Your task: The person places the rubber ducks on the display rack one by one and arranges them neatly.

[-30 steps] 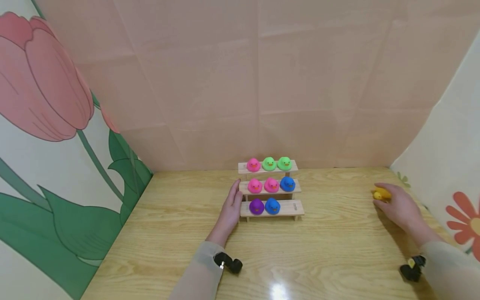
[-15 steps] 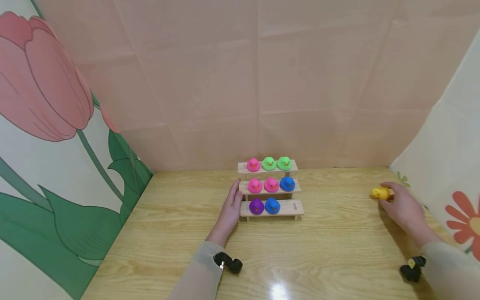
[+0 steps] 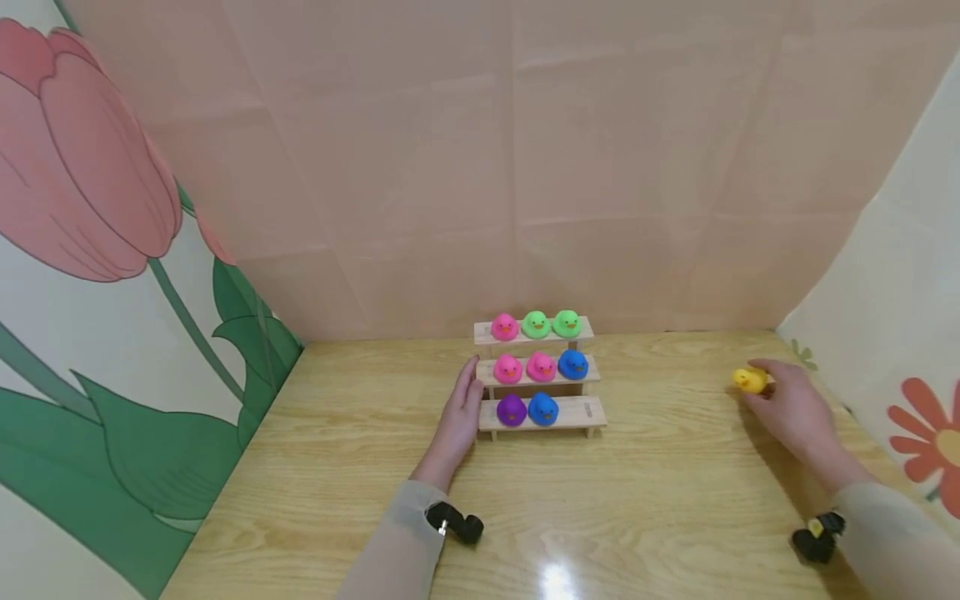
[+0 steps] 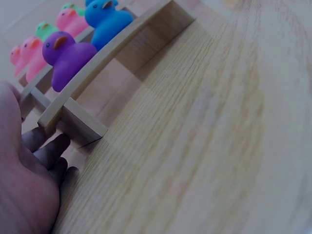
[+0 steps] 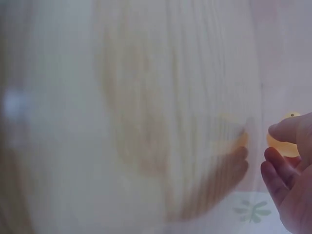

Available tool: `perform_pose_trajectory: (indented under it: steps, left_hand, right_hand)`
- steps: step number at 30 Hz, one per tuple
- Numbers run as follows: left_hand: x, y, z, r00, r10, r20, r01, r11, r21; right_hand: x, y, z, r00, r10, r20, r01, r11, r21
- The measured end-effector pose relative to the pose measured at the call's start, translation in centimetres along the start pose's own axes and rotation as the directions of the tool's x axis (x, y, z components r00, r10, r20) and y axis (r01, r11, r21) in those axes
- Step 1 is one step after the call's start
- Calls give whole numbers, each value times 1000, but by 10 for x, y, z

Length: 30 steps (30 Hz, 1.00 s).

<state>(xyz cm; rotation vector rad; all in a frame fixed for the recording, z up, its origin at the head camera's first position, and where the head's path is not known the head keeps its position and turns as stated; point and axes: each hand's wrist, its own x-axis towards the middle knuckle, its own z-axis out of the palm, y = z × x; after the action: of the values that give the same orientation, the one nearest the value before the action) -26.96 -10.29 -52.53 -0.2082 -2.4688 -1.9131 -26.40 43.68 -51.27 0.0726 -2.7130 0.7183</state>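
Observation:
A three-tier wooden rack [image 3: 577, 415] stands mid-table with toy ducks on it. On its top shelf are a pink duck [image 3: 505, 327] and two green ducks. Two pink ducks and a blue duck [image 3: 573, 364] occupy the middle one; the bottom one bears a purple duck [image 4: 68, 56] and a blue duck [image 4: 105, 22], with bare wood to their right. My left hand [image 3: 455, 421] rests along the rack's left end, its fingertips at the bottom shelf's edge in the left wrist view. Thumb and fingers of my right hand [image 3: 797, 412] pinch a yellow duck [image 3: 748, 381], just above the table.
The wooden table [image 3: 637, 500] ends at a pinkish cloth backdrop [image 3: 405, 183]. Panels printed with a tulip [image 3: 97, 167] and a red flower [image 3: 930, 433] flank it left and right. A stretch of tabletop separates the rack from my right hand.
My right hand first shifts its hold on the yellow duck, then carries it slightly left and up. My left hand stays at the rack, and the whole head view shifts slightly.

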Motion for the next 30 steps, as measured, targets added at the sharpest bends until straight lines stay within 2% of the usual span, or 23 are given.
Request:
perform_pose_trajectory:
  steps: [22, 30]
  left_hand:
    - [0, 0, 0, 1000, 13, -3, -13, 1000, 8]
    - [1, 0, -1, 1000, 23, 1, -23, 1000, 4]
  right_hand:
    - [-5, -74, 14, 990, -129, -57, 135, 982, 130]
    - [-12, -105, 16, 988, -153, -30, 156, 968, 199]
